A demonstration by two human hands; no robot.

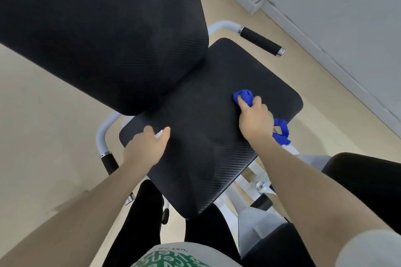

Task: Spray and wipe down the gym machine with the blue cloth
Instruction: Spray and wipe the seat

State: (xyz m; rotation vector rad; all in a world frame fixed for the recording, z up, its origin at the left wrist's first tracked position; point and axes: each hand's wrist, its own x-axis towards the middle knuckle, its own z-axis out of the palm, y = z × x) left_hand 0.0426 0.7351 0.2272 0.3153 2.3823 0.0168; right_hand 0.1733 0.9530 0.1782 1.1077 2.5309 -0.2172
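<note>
The gym machine has a black textured seat pad point(206, 119) and a large black back pad point(102, 34) above it. My right hand point(256, 121) presses a bunched blue cloth point(244, 96) onto the right part of the seat; more of the cloth hangs out behind the hand near the seat's edge. My left hand point(149, 147) is closed around a small white object point(159, 134), most likely the spray bottle, over the seat's left edge. Most of that object is hidden by the fingers.
White frame tubes with black foam handles stick out at the upper right point(260, 41) and lower left point(109, 162). A white wall and skirting point(325, 28) run along the right. Beige floor point(43, 115) surrounds the machine. My dark-trousered legs stand close to the seat's front.
</note>
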